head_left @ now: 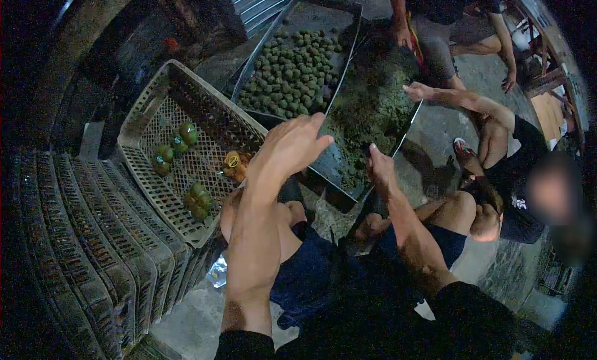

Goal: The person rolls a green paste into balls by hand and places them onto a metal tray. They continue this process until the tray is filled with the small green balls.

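My left hand [287,141] is over the near left corner of the metal tray, back up, with its thumb apart from the fingers. Nothing shows in it. My right hand [381,169] is at the near right edge of the tray of loose green-brown crumbly material [367,105]. Its fingers are curled and the thumb points up; whatever they may hold is hidden. Beyond my left hand, many small round dark green balls [292,70] lie heaped in another metal tray [308,14].
A plastic crate [140,126] at left holds several bundled green items [198,201] and an orange-brown bundle [236,166]. Stacked crates [93,235] stand beside it. A co-worker's hand [418,91] is at the tray's right edge. Another person's hand [404,36] is near its far end.
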A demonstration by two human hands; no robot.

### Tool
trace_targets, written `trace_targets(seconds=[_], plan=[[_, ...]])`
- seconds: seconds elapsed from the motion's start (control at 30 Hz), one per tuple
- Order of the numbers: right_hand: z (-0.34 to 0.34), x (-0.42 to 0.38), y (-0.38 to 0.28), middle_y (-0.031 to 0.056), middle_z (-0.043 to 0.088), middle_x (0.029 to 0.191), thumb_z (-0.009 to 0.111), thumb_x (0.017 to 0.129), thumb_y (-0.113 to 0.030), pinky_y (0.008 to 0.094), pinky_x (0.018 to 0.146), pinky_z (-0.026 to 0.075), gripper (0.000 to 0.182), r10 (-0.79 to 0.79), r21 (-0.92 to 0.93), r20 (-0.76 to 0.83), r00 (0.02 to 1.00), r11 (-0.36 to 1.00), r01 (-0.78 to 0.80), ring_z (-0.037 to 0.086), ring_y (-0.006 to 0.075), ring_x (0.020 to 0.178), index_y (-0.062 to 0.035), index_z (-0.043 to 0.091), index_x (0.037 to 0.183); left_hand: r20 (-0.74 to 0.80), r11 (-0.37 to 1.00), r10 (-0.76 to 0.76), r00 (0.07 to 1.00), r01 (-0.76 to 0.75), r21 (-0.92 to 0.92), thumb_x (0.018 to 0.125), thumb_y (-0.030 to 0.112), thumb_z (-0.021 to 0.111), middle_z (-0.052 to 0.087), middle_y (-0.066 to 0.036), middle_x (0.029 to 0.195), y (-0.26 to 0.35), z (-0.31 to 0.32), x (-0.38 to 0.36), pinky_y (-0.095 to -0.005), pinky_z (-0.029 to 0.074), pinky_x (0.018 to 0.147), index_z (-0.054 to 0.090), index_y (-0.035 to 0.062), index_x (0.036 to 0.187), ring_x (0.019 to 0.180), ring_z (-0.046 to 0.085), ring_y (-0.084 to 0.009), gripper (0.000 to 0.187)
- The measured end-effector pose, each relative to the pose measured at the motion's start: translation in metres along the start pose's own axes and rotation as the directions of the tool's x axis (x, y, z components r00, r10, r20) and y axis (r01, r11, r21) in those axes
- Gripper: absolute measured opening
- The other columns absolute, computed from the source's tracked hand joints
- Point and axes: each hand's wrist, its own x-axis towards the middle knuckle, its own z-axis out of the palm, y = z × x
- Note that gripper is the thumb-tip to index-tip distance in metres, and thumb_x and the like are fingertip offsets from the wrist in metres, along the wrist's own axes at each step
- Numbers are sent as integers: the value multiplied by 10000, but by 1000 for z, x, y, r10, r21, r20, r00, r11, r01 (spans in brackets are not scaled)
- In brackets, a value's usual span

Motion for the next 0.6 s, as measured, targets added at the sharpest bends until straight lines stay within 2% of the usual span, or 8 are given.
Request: trace_targets(seconds=[0.1,0.17,0.27,0.3,0.33,0.4,0.53,0.6], plan=[[-9,-25,-19,6,546,696,589,908,-455,257,502,366,363,-149,-147,202,968,972,181,501,101,608,-108,591,799,-125,996,80,989,-85,-37,894,318,564,615,-245,1089,-8,2,-4,-475,459,885,538,-5,1186,1045,580,-398,436],[-14,-43,-24,41,652,750,513,941,-456,303,557,466,440,4,-72,253,967,997,14,613,152,667,-37,627,864,-69,999,-29,997,25,-48,895,336,576,530,-223,1301,-8,-7,-7,-416,413,1005,489,8,1311,1194,514,-370,537],[-34,-22,27,13,556,712,562,927,-428,264,505,399,348,249,255,364,897,900,-353,514,120,600,-91,593,848,-66,998,-25,998,21,-64,897,343,574,526,-222,1306,-22,-5,-7,-417,416,1001,490,6,1311,1190,515,-373,540],[-37,-5,53,13,556,712,562,927,-428,264,505,399,348,246,257,365,898,900,-351,514,120,600,-91,593,848,-68,998,-23,997,19,-62,897,343,574,526,-222,1306,-26,-5,-7,-417,416,1001,490,6,1311,1190,515,-373,540],[-39,16,85,14,558,731,538,941,-422,268,513,409,344,310,-2,353,883,944,-331,520,124,612,-85,583,895,-107,998,-14,994,7,-69,899,315,572,549,-229,1261,-29,-4,-6,-434,425,975,493,-2,1293,1157,528,-386,512],[-28,38,121,34,549,742,481,974,-399,304,537,433,344,534,-175,156,831,843,-509,527,152,613,-70,578,990,-136,997,1,991,-12,-79,900,288,571,571,-236,1217,-32,-3,-3,-451,435,949,496,-9,1275,1124,540,-398,484],[34,42,57,73,563,723,480,973,-390,331,564,450,380,368,131,281,886,900,-416,550,183,603,-41,616,1038,-74,996,-64,995,60,-60,895,299,587,550,-231,1260,-29,-10,4,-429,428,974,493,-13,1288,1154,532,-383,510],[49,41,4,163,636,1151,519,933,-331,392,744,512,424,88,305,384,919,927,-217,649,302,929,-35,555,1235,-47,994,-80,996,77,-73,891,316,598,545,-227,1276,-26,-12,7,-413,426,989,491,-10,1299,1169,532,-372,534]])
